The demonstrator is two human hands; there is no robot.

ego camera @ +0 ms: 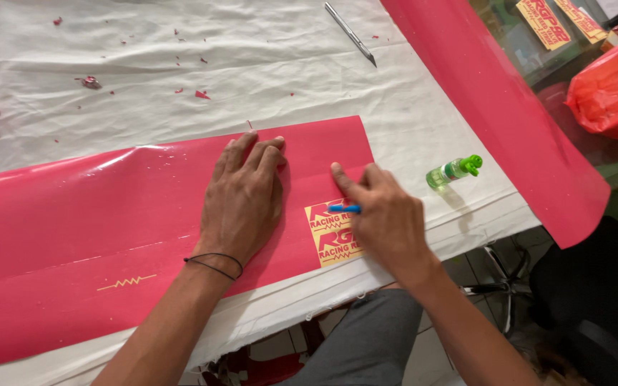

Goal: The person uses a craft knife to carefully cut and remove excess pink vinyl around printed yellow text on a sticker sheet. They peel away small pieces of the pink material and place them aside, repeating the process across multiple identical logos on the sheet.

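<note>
From the head camera, everything is placed against the long red vinyl sheet (109,236) that lies across the white cloth-covered table (252,64). The left hand (241,200) rests flat on the sheet near its upper right end, fingers spread and released, gripping nothing, only pressing the vinyl down. The right hand (388,221) sits at the sheet's right end, its fingers closed around a small blue tool (343,209) whose tip lies on the yellow sticker patch (334,232). That patch is a yellowish rectangle with red lettering repeated twice, set into the sheet close to its lower right corner, between the two hands. A slip looks possible here: if the left hand eases its pressure, the glossy sheet may shift on the wrinkled cloth and the tool tip could tear or scratch the fine lettering. The vinyl itself is shiny, catches the light, and carries a thin yellow zigzag mark toward its lower left. Beyond the sheet's right end stands a small green bottle (453,170); above it lies a slim metal knife (350,33), with red scraps scattered nearby, and a second red sheet (509,107) runs off to the right.
</note>
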